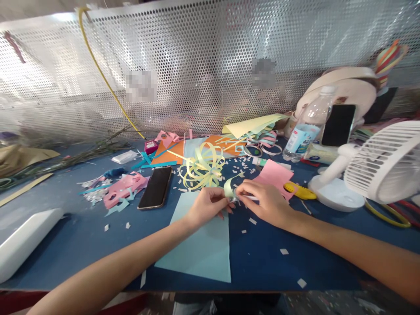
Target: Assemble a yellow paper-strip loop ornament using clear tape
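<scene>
My left hand (210,204) is closed in a pinch on a curled pale yellow-green paper strip (229,189). Its fingertips are above the top right corner of a light blue paper sheet (201,245). My right hand (265,201) meets it from the other side, fingers pinched around a slim white stick-like thing (252,197), close against the strip. What lies right between the fingertips is partly hidden. Just behind the hands stands a ball of looped yellow paper strips (205,168). Pink paper (274,177) lies behind my right hand.
Small white paper scraps dot the blue table (262,262). A phone (155,188) lies left of the blue sheet. To the right are a yellow cutter (299,190), a white fan (382,162), a water bottle (306,127) and scissors (254,151). A perforated metal panel (197,65) rises behind.
</scene>
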A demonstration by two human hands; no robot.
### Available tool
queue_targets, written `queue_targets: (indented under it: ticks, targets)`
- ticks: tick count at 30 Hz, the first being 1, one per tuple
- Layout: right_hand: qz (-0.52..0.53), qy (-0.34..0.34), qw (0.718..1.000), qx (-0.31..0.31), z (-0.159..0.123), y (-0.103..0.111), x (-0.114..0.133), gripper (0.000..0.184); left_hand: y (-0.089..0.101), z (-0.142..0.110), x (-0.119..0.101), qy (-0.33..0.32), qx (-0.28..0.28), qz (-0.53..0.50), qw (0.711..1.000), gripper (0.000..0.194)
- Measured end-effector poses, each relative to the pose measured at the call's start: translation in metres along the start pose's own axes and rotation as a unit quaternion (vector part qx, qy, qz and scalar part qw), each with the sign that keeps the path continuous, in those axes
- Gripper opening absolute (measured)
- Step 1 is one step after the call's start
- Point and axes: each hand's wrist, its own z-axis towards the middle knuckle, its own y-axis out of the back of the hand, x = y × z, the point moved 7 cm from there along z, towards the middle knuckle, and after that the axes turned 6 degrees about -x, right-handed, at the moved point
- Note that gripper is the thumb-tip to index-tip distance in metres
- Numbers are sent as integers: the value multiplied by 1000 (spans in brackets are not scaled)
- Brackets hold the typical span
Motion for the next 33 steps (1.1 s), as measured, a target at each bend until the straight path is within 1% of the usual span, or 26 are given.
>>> queue_targets:
  ticks: [3, 7, 11, 17, 19, 21, 23, 24, 25, 26, 28, 29, 30, 31, 32, 33]
  targets:
    - [4, 3, 1000, -5, 0, 0, 0, 6, -2, 0, -2, 1, 4, 5, 1000, 31]
    - [-5, 16, 1000, -6, -1, 0, 2, 5, -3, 1, 0, 14, 6, 23, 1000, 25]
    - [-25, 35, 999, -6, 0, -1, 5, 6, -2, 1, 2, 2, 0, 25, 1000, 22]
    - [-34, 32, 999, 9, -1, -4, 4, 4, -4, -3, -2, -62, -10, 59, 996, 16]
    - [-34, 30, 999, 15, -2, -5, 5, 3, -5, -4, -4, -80, -18, 87, 993, 13]
    - [-10, 18, 1000, 15, -2, -4, 7, 5, -5, -7, -10, -122, -34, 139, 982, 10]
    - [37, -5, 999, 11, -3, -3, 9, 8, -6, -11, -22, -203, -45, 214, 954, 11]
    - [64, -18, 998, 9, -3, -3, 9, 8, -8, -15, -29, -254, -47, 259, 931, 13]
    - [90, -31, 995, 11, -3, -3, 9, 9, -10, -20, -37, -308, -48, 306, 900, 15]
    - [114, -43, 992, 13, -2, -3, 7, 9, -13, -26, -44, -362, -52, 352, 862, 17]
    - [149, -63, 987, 2, -1, -1, 1, 9, -20, -42, -55, -460, -60, 431, 774, 21]
    - [157, -74, 985, -15, 0, 1, -4, 8, -24, -51, -58, -502, -58, 457, 732, 22]
    - [157, -84, 983, -39, 1, 4, -9, 8, -29, -59, -60, -535, -49, 470, 701, 21]
    - [151, -93, 982, -63, 1, 7, -15, 8, -33, -65, -61, -555, -33, 468, 687, 20]
    - [145, -101, 981, -81, 1, 8, -19, 9, -34, -69, -61, -560, -19, 449, 696, 20]
    - [142, -102, 981, -84, 1, 8, -21, 10, -33, -68, -61, -545, -15, 417, 727, 21]
